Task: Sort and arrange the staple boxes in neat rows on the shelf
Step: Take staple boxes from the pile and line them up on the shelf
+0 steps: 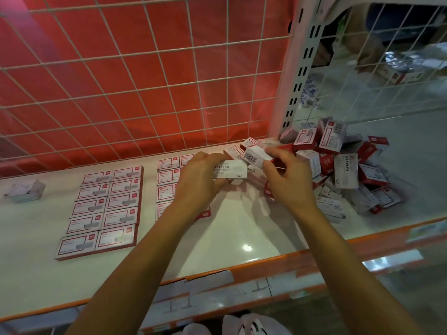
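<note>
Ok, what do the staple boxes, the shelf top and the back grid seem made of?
Staple boxes: printed cardboard, it seems, matte; folded edges and flat printed faces. Shelf top: smooth glossy white, perhaps painted metal or laminate; it reflects a light spot. Back grid: thin white-coated wire, probably metal, crossing in squares.

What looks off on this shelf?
The heap at the right end of the shelf: boxes jumbled, tilted every way, unlike the neat rows on the left. A lone box sits askew at the far left, apart from them. Left hand holds a STAPLES box, right hand a barcoded box.
</note>
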`<action>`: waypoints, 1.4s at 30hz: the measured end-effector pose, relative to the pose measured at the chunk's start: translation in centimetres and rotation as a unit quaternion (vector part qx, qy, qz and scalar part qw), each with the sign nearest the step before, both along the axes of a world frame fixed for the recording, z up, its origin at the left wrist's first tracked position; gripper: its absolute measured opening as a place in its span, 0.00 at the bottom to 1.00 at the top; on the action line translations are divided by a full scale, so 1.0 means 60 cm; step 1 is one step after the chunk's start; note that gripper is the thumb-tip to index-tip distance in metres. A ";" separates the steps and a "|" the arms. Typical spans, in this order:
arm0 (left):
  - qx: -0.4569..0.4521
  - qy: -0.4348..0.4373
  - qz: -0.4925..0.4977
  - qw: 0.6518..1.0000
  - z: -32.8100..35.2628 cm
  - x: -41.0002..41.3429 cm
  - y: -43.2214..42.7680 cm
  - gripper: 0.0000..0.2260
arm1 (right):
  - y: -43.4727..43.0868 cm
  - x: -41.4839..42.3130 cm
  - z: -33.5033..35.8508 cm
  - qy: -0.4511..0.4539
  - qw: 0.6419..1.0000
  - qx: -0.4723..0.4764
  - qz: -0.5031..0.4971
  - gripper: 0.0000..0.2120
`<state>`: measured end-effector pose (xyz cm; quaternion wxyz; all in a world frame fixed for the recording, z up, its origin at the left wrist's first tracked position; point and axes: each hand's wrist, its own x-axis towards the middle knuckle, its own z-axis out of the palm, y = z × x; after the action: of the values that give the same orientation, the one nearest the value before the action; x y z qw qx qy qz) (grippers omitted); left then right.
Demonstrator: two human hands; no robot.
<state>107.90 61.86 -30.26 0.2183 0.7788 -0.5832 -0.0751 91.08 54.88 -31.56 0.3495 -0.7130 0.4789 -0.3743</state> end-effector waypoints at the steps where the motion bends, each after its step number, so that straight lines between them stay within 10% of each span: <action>1: 0.002 -0.002 0.011 1.000 0.001 0.006 0.008 0.23 | 0.004 0.004 -0.001 -0.013 1.000 0.027 0.002 0.15; 21: 0.008 -0.003 0.103 0.995 0.018 0.120 0.166 0.23 | 0.102 0.141 0.030 -0.132 0.923 0.344 0.109 0.15; 42: 0.013 0.016 0.073 0.997 0.005 0.173 0.205 0.22 | 0.129 0.179 0.022 -0.007 0.934 0.272 0.232 0.15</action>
<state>118.26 74.14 -29.99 0.2227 0.8206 -0.5205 -0.0787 101.82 62.63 -30.26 0.6108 -0.6791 0.3810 -0.1435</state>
